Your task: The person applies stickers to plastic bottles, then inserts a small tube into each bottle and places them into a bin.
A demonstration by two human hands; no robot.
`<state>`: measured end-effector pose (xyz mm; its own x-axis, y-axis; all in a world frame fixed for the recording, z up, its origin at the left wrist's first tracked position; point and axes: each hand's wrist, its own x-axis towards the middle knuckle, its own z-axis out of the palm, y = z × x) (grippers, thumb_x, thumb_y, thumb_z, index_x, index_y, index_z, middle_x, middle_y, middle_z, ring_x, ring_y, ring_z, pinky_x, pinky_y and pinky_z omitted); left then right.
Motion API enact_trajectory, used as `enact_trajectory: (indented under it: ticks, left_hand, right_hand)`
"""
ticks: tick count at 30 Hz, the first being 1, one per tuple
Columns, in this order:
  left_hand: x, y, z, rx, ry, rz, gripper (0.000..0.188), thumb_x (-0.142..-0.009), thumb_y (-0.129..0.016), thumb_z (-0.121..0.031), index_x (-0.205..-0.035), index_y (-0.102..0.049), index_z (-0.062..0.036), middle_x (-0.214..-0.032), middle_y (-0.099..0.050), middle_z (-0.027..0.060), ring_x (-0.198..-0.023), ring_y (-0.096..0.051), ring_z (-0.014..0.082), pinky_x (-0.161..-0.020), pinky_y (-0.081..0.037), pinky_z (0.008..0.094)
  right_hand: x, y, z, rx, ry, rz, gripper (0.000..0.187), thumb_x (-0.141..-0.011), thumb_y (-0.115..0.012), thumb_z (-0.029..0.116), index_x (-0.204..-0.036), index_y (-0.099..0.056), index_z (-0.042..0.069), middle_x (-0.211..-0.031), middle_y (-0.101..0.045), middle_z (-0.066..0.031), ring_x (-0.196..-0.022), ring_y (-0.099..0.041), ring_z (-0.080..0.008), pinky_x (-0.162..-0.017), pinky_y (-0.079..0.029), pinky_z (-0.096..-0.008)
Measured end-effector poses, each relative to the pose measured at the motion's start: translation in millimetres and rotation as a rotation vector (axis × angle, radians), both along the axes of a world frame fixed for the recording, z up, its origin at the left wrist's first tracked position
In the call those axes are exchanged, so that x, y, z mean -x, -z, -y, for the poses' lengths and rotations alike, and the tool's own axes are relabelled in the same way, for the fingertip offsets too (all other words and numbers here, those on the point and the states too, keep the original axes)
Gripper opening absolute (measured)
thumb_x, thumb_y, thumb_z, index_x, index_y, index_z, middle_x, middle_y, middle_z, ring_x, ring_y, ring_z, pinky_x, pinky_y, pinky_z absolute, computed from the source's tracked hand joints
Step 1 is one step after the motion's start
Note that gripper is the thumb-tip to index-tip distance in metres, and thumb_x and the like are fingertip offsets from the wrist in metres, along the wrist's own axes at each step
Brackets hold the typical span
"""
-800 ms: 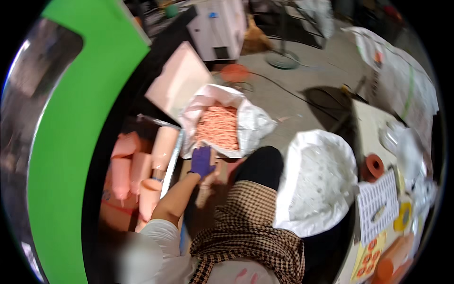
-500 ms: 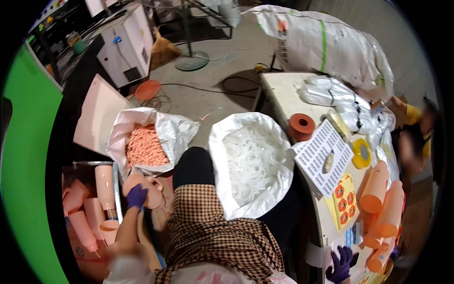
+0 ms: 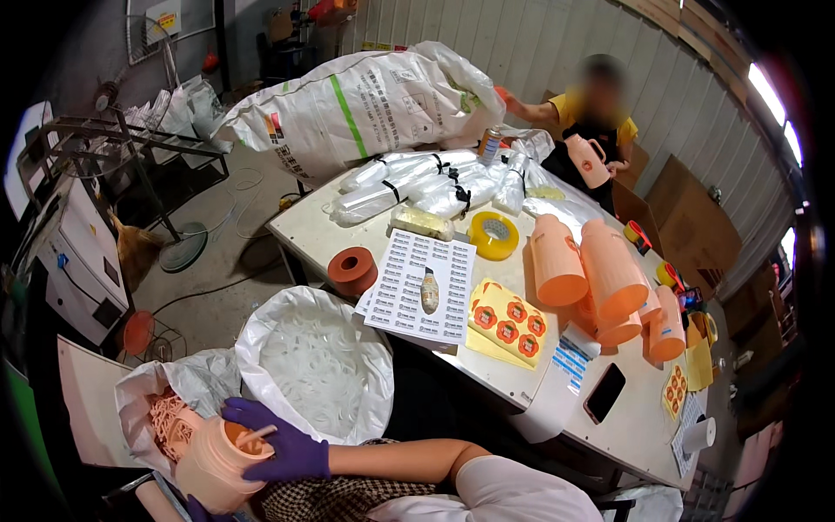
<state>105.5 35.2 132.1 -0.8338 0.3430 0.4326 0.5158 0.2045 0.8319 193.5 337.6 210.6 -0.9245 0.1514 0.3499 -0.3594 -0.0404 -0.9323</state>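
Observation:
At the lower left I have a pale pink plastic jug (image 3: 211, 467), tilted with its round mouth toward the right. My right hand (image 3: 291, 442), in a purple glove, grips the jug around its mouth, thumb below and fingers above. A short pink stick-shaped piece (image 3: 257, 436) shows at the mouth beside the palm; whether the fingers pinch it is unclear. Low on the jug, part of my purple-gloved left hand (image 3: 206, 511) shows against it, its fingers mostly hidden. Just behind the jug, a white sack (image 3: 209, 374) holds many small pink plastic pieces (image 3: 165, 419).
A white sack (image 3: 246, 335) of clear rings stands beside the table (image 3: 304, 228). On the table are label sheets (image 3: 422, 283), yellow tape (image 3: 493, 236), a brown roll (image 3: 352, 271), a phone (image 3: 604, 393) and several pink jugs (image 3: 613, 268). Across it, a person (image 3: 600, 113) holds another jug.
The view has swung to the right. My right hand has left the table's near edge and come across onto the jug, which my left hand was holding.

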Motion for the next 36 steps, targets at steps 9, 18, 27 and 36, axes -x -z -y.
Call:
enact_trajectory:
  ticks: [9, 18, 27, 36]
  left_hand:
    - [10, -66, -83, 0.168, 0.129, 0.053, 0.061, -0.084, -0.07, -0.017, -0.137, -0.047, 0.0007, -0.133, -0.055, 0.0178, -0.121, -0.057, 0.0292, -0.102, -0.048, 0.041]
    - [-20, -132, -76, 0.498, -0.091, -0.454, 0.075, -0.072, -0.084, -0.041, -0.131, -0.057, -0.003, -0.13, -0.06, 0.0166, -0.127, -0.052, 0.0381, -0.107, -0.038, 0.0488]
    - [-15, -90, -52, 0.34, 0.03, -0.152, 0.058, -0.077, -0.077, -0.025, -0.126, -0.056, -0.0046, -0.123, -0.061, 0.0137, -0.112, -0.061, 0.0315, -0.098, -0.047, 0.0424]
    - [-34, -101, -102, 0.383, -0.143, -0.515, 0.073, -0.065, -0.086, -0.03, -0.126, -0.057, -0.0018, -0.124, -0.06, 0.0162, -0.112, -0.059, 0.0384, -0.1, -0.041, 0.052]
  right_hand:
    - [21, 23, 49, -0.052, 0.048, -0.02, 0.095, -0.082, -0.081, 0.027, -0.155, -0.025, 0.003, -0.155, -0.034, -0.0154, -0.143, -0.036, -0.0297, -0.118, -0.029, -0.0426]
    - [11, 1, 54, -0.255, -0.107, -0.061, 0.106, -0.086, -0.077, 0.021, -0.156, -0.002, -0.006, -0.157, -0.03, -0.0245, -0.144, -0.036, -0.0319, -0.119, -0.029, -0.0408]
    - [-21, -30, 37, -0.788, 0.078, -0.31, 0.071, -0.069, -0.087, 0.026, -0.129, -0.058, 0.003, -0.117, -0.065, -0.0178, -0.086, -0.067, -0.0354, -0.074, -0.055, -0.0393]
    - [-12, -2, 50, -0.892, 0.152, -0.04, 0.031, -0.085, -0.069, 0.025, -0.115, -0.061, 0.021, -0.081, -0.068, -0.0114, -0.064, -0.065, -0.0338, -0.051, -0.05, -0.0462]
